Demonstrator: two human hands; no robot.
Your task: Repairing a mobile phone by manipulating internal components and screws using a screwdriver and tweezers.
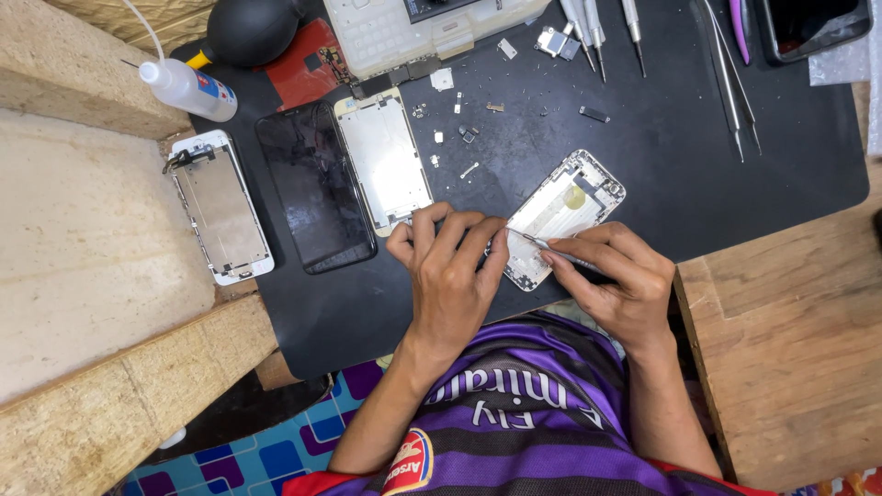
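An opened white phone housing [565, 213] lies tilted on the black work mat [661, 174]. My left hand [450, 266] rests on its near left end, fingers pressed down on the housing. My right hand [616, 276] pinches thin metal tweezers [551, 246], whose tip points at the housing's lower left part beside my left fingertips. The near corner of the housing is hidden under my left hand.
Left of my hands lie a metal-backed screen plate [386, 161], a black screen panel [314, 188] and a white display frame [220, 207]. Small screws and parts [464, 133] are scattered mid-mat. Screwdrivers [593, 32], spare tweezers [735, 83], a squeeze bottle [188, 87], a black blower [248, 28] and a parts box [413, 32] sit at the far edge.
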